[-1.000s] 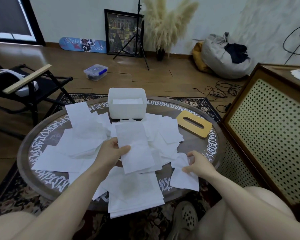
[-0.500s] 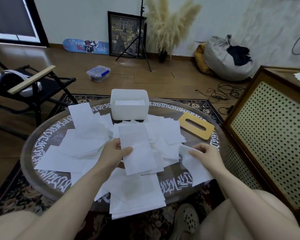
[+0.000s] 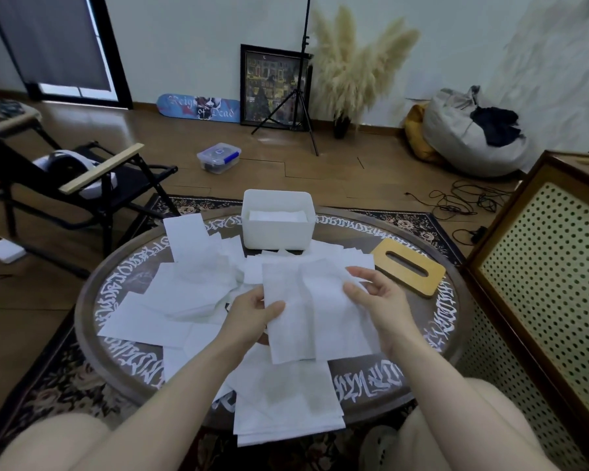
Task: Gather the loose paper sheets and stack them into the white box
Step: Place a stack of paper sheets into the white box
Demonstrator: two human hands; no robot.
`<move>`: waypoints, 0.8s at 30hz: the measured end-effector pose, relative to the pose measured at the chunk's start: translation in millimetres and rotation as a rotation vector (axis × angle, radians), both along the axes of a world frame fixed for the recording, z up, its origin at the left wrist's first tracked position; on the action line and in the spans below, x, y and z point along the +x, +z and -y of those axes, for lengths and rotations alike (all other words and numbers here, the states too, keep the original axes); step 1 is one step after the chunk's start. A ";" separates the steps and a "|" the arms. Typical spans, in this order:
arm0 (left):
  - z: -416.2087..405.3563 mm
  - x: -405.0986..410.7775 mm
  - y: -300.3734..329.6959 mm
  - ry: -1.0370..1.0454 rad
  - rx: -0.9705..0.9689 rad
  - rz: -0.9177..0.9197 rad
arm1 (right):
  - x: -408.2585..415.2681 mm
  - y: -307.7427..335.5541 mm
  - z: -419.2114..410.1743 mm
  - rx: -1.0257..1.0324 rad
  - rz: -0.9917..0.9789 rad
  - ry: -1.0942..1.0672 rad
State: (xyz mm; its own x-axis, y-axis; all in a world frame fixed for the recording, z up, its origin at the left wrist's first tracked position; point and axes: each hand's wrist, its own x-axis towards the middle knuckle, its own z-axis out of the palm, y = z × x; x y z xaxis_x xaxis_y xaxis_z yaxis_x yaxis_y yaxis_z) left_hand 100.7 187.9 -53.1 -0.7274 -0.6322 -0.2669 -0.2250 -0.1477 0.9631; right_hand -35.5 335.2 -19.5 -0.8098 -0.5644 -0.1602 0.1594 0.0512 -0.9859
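white thin sheets (image 3: 306,311) in hands (image 3: 320,311)

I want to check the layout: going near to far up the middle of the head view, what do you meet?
Sheet stack at the table's near edge → sheets held by left hand and right hand → white box → tripod.

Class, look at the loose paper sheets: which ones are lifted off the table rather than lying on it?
The two overlapping sheets between the left hand and right hand; all others lie flat.

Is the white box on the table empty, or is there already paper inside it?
Not empty. The white box is open on top, and white paper lies inside.
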 end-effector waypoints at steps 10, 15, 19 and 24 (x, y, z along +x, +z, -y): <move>-6.0 -2.4 4.7 -0.061 0.132 -0.034 | 25.3 -13.6 37.7 0.033 -0.103 -0.038; -4.8 0.1 5.9 -0.062 0.218 -0.061 | 28.0 -17.8 41.3 0.065 -0.220 -0.039; -5.3 0.4 8.2 -0.065 0.208 -0.071 | 28.6 -19.7 41.5 0.071 -0.226 -0.036; -5.4 1.3 5.0 -0.023 0.120 -0.101 | 28.6 -21.9 42.2 0.073 -0.231 -0.015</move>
State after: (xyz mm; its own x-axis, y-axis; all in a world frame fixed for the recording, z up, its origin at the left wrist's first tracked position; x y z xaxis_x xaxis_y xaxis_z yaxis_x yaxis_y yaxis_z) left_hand 102.0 193.3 -48.1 -0.7683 -0.5831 -0.2640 -0.1320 -0.2592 0.9567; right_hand -6.9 293.0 -41.4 -0.8380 -0.5456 -0.0101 -0.0683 0.1233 -0.9900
